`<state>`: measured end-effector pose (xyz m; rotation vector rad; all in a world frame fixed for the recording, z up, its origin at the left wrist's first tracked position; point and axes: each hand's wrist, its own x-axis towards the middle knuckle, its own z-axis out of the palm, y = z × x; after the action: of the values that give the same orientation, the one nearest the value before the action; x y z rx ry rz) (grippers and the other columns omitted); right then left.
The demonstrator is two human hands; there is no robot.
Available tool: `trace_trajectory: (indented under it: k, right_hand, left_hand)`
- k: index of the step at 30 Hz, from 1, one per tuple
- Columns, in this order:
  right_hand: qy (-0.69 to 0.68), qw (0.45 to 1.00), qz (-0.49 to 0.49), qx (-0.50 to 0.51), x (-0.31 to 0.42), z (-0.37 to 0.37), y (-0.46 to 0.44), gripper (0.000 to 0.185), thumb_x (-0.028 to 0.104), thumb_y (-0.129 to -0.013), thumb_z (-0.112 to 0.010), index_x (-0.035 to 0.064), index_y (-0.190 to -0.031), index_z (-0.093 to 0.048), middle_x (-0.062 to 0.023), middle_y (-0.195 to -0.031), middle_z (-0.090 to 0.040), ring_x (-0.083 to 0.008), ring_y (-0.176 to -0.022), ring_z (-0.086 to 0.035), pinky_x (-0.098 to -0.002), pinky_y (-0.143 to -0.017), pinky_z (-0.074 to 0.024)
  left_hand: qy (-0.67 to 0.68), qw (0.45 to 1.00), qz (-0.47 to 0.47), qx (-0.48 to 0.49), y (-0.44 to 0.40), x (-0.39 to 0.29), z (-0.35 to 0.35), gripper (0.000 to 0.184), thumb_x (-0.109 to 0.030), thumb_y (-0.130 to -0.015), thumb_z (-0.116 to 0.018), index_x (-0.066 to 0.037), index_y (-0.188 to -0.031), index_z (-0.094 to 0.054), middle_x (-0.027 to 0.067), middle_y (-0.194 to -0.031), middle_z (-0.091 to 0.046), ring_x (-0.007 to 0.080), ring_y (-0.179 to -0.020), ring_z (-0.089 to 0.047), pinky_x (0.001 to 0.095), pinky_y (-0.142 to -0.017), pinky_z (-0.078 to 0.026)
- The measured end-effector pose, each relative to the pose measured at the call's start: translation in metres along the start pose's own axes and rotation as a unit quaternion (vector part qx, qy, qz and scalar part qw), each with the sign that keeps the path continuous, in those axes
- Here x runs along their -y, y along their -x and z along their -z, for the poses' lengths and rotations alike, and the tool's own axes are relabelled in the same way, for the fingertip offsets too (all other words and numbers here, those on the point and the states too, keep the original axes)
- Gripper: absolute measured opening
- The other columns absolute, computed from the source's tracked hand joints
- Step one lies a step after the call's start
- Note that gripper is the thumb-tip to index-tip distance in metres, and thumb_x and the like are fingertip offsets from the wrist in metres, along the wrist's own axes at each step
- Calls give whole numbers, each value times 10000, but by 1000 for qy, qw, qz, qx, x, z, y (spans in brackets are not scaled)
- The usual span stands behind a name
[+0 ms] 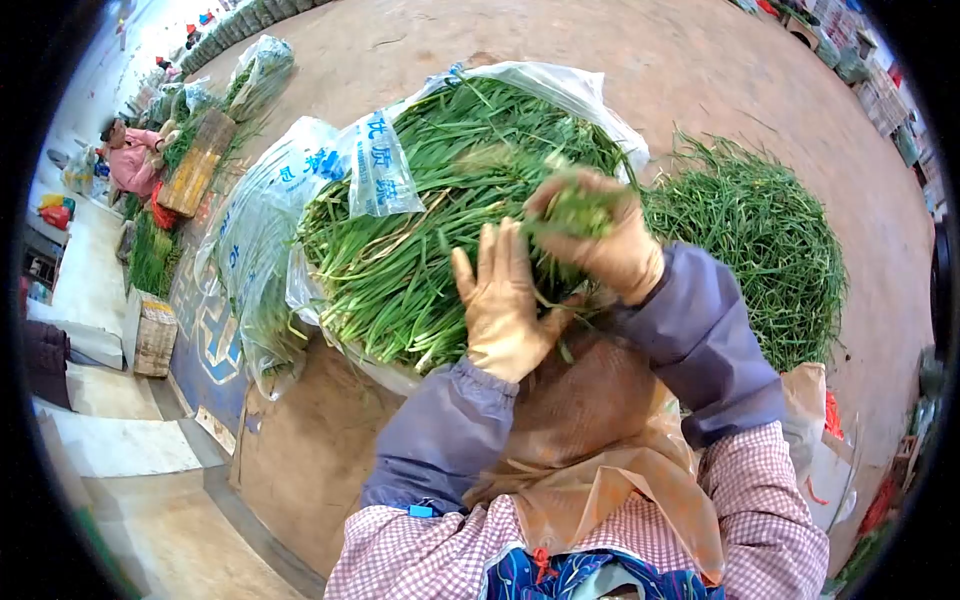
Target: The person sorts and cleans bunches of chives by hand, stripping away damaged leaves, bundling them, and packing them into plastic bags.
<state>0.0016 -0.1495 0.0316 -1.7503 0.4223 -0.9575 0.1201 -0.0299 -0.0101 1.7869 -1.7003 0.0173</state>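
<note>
A large heap of long, thin greens that look like chives lies in front of me in a white plastic bag. My left hand, in a tan glove, rests on the heap's near side with its fingers stretched out. Just right of it, my right hand, gloved too, is closed around a small bunch of chives, raised above the heap. That bunch is blurred by motion. Close behind both hands is a brownish translucent apron over my front.
A second pile of loose greens lies on the brown floor to the right. Blue-printed clear bags of greens lean at the left. Farther left, a person in pink sits beside a wooden block; another block stands nearer.
</note>
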Motion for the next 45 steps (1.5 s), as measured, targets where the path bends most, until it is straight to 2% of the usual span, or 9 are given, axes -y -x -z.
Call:
trace_trajectory:
  k: [11,15,23,28,31,35,38,39,45]
  right_hand:
    - [-159,921,101,-342,113,280,63,238,124,-855,-652,38,-1076,-626,-118,-1000,-682,-237,-964,-656,-381,-860,-554]
    - [66,805,99,-582,109,322,110,262,158,-829,-704,-9,-1028,-672,-136,-1006,-703,-226,-857,-678,-338,-804,-565]
    - [-145,853,172,-470,151,244,132,243,172,-874,-660,15,-1059,-679,-107,-985,-706,-221,-887,-680,-349,-827,-566]
    - [-444,847,81,-281,151,129,112,227,218,-838,-675,29,-964,-674,-103,-859,-703,-246,-764,-685,-372,-745,-581]
    - [-581,772,-2,-259,127,94,137,222,172,-858,-662,2,-1001,-662,-170,-939,-708,-280,-817,-714,-406,-778,-613]
    - [-569,753,-131,-304,42,114,206,188,143,-863,-642,37,-1019,-637,-141,-941,-699,-289,-811,-702,-441,-749,-610]
    - [-580,725,-177,-328,10,142,253,209,89,-858,-634,53,-1063,-614,-136,-951,-696,-304,-846,-694,-474,-746,-606]
    - [-562,732,-160,-350,0,147,259,243,77,-852,-643,50,-1090,-599,-126,-965,-691,-308,-901,-684,-488,-759,-601]
    - [-509,782,-116,-340,2,161,254,273,78,-860,-645,29,-1123,-588,-129,-991,-684,-328,-965,-667,-491,-812,-590]
  left_hand:
    - [-224,960,-2,166,23,25,-22,829,-356,-758,-741,-91,-1451,-371,138,-1522,-315,402,-1423,-204,624,-1136,-62]
    - [-174,965,-8,195,21,18,-9,908,-377,-712,-778,-86,-1461,-355,135,-1519,-334,381,-1444,-170,611,-1144,-23]
    - [364,915,-147,95,-47,-110,131,804,-401,-779,-749,6,-1398,-434,204,-1411,-472,326,-1331,-429,440,-1135,-284]
    - [117,855,-490,123,-124,-216,169,981,-446,-747,-788,-10,-1469,-287,203,-1384,-478,287,-1305,-433,420,-1104,-307]
    - [148,841,-152,497,-109,-204,118,1068,-433,-708,-831,-41,-1492,-222,235,-1332,-518,320,-1187,-536,387,-993,-459]
    - [202,717,-23,666,-24,-126,54,980,-356,-796,-766,-15,-1507,-182,197,-1476,-383,267,-1380,-328,365,-1146,-246]
    - [117,673,-3,730,47,-71,49,759,-242,-845,-704,38,-1439,-325,221,-1395,-481,277,-1302,-450,355,-1107,-322]
    - [148,694,-17,704,57,-60,61,608,-259,-835,-699,-9,-1347,-486,234,-1171,-631,323,-1108,-601,347,-986,-449]
    - [108,879,-89,456,-10,-67,116,759,-354,-803,-746,31,-1383,-444,208,-1387,-503,298,-1291,-483,406,-1091,-356]
